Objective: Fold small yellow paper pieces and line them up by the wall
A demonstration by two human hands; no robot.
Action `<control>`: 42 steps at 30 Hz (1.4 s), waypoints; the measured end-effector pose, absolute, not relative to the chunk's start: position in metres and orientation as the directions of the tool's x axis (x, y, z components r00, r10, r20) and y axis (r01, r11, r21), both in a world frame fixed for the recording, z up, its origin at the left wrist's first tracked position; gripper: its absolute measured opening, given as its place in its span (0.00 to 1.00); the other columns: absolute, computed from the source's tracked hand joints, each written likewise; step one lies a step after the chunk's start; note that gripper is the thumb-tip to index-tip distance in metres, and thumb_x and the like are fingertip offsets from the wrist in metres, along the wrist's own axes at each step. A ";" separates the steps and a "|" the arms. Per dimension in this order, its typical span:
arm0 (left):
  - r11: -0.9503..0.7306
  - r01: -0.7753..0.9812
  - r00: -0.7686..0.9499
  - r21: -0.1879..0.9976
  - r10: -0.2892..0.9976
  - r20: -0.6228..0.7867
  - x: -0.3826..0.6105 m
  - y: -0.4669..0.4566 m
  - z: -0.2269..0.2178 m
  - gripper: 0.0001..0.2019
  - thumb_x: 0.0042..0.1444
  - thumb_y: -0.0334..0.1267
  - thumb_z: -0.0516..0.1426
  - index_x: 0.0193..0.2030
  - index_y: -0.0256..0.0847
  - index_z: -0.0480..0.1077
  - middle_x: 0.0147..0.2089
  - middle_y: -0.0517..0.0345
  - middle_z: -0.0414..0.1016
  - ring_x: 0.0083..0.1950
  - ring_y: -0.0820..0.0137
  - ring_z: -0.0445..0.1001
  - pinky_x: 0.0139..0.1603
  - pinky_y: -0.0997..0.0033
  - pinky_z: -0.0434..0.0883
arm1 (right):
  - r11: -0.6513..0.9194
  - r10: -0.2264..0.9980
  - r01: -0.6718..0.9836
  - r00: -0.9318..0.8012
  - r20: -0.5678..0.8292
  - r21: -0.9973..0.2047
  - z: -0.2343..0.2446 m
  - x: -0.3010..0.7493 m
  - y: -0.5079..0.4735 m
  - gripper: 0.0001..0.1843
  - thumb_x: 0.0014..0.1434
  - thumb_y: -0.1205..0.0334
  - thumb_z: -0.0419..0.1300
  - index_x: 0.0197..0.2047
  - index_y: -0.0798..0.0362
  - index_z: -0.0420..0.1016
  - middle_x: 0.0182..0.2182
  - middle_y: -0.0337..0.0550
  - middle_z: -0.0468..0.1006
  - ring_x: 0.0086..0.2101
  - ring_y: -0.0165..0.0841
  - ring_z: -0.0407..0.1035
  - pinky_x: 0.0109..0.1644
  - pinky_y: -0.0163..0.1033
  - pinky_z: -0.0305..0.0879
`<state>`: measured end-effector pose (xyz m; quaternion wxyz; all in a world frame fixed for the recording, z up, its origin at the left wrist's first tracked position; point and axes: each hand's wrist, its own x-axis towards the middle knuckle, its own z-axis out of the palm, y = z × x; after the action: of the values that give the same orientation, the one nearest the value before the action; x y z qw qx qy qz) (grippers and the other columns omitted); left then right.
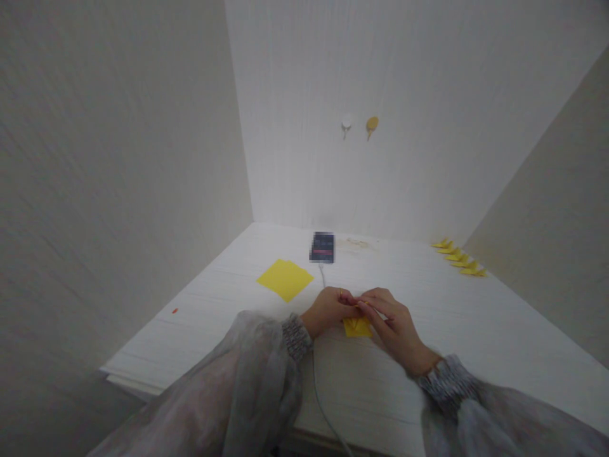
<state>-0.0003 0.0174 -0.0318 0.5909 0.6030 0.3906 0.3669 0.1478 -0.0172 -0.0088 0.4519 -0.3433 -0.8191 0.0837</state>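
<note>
Paper piece [358,329], yellow, folded, one: held between both hands, over the middle of the table [223,285]. Straight near edge runs left to right and faces the viewer; the body points away, up under the grip. Long axis: cannot be told, the far end being covered.
Left hand [332,310]: grasping the paper piece from the left, thumb laid across its upper part.
Right hand [392,325]: fingertips pinched at the same far end, meeting the left.
Yellow square sheet [285,279]: flat at left, one corner toward the viewer.
Folded yellow figures [458,259]: slanting row, far right.
Phone [323,247]: beyond the hands, screen blurred.
</note>
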 end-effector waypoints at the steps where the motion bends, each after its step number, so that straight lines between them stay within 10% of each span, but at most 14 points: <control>1: 0.009 0.035 0.428 0.999 0.903 -0.023 0.000 0.017 -0.032 0.12 0.34 0.40 0.60 0.22 0.34 0.65 0.20 0.64 0.64 0.22 0.80 0.60 0.24 0.78 0.58 | 0.750 0.639 0.486 -0.357 0.682 -0.449 -0.009 0.148 -0.017 0.09 0.55 0.66 0.52 0.36 0.51 0.72 0.30 0.44 0.72 0.34 0.34 0.66 0.37 0.41 0.64; 42: 0.044 0.053 0.444 0.998 0.894 -0.063 -0.001 0.014 -0.025 0.11 0.33 0.39 0.61 0.21 0.34 0.65 0.20 0.65 0.64 0.22 0.80 0.60 0.24 0.78 0.58 | 0.770 0.602 0.494 -0.353 0.716 -0.404 -0.004 0.148 -0.018 0.07 0.53 0.66 0.55 0.34 0.48 0.74 0.28 0.40 0.76 0.30 0.33 0.68 0.38 0.44 0.62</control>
<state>-0.0011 0.0136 -0.0250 0.6041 0.5976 0.3962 0.3478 0.1480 -0.0177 -0.0035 0.4604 -0.3342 -0.8203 0.0586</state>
